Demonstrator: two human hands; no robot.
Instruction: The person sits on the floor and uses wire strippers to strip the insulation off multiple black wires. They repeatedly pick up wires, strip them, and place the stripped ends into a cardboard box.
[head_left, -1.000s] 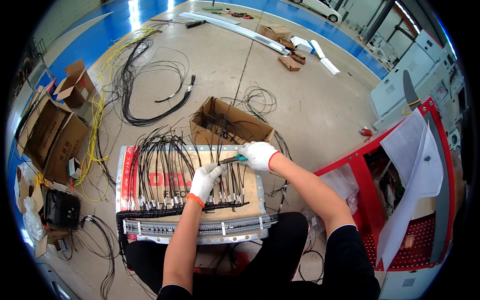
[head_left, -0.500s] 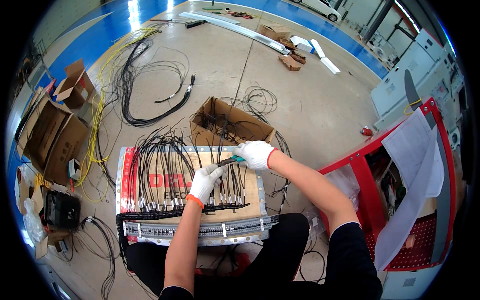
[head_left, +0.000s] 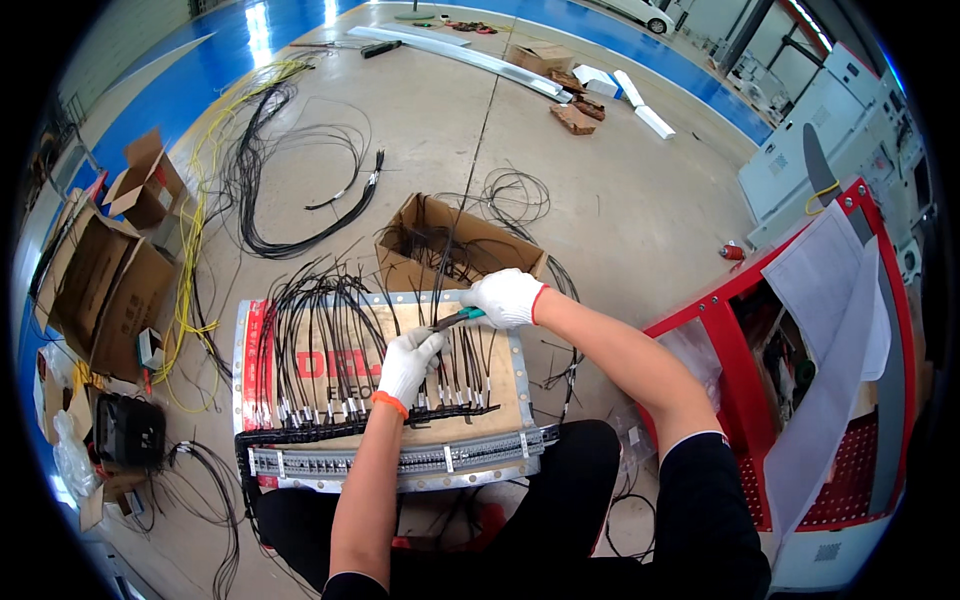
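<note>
Here, the gloved right hand [head_left: 507, 297] grips teal-handled pliers [head_left: 456, 319] over the metal panel [head_left: 520, 375]; the gloved left hand [head_left: 410, 362] pinches black wires [head_left: 320, 330] at the panel's middle, just below the pliers' tip.

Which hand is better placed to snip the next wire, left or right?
Right, probably. The right hand grips the teal-handled cutters, tips pointing at the black wires, while the left hand rests on the wires, steadying them.

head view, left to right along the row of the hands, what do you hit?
Open brown cardboard boxes → yellow cable → black wire loops → left hand → green-handled tool → right hand → red cabinet → white sheets.
</note>
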